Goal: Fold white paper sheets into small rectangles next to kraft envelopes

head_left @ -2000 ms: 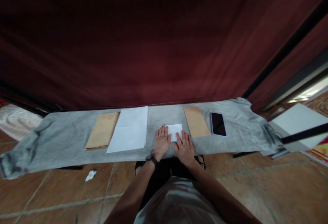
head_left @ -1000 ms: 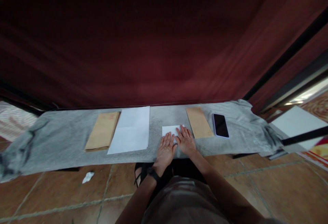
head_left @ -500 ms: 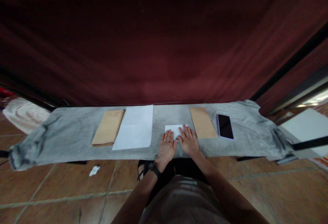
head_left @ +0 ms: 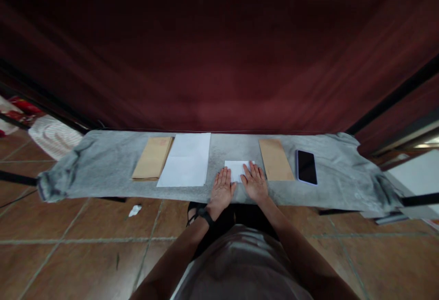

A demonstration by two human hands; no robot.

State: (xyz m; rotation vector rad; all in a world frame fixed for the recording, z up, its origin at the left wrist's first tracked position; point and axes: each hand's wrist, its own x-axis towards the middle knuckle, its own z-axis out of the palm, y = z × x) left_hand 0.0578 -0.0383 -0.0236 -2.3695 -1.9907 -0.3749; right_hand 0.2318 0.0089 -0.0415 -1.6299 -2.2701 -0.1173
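A small folded white paper (head_left: 236, 170) lies on the grey cloth in front of me. My left hand (head_left: 222, 188) rests flat at its left side, fingers stretched forward. My right hand (head_left: 254, 184) lies flat over its right part, fingers spread. Neither hand grips anything. A single brown envelope (head_left: 277, 160) is just right of my right hand. To the left are a stack of white sheets (head_left: 187, 160) and, beside it, a stack of brown envelopes (head_left: 152, 159).
A phone (head_left: 306, 167) with a dark screen lies right of the single envelope. The grey cloth (head_left: 103, 167) covers a long narrow table against a dark red curtain (head_left: 219, 62). A crumpled white scrap (head_left: 135, 210) is on the tiled floor.
The view has shifted a little. My left hand has moved slightly outward from the folded paper, showing more of it, and the gap between my hands is wider.
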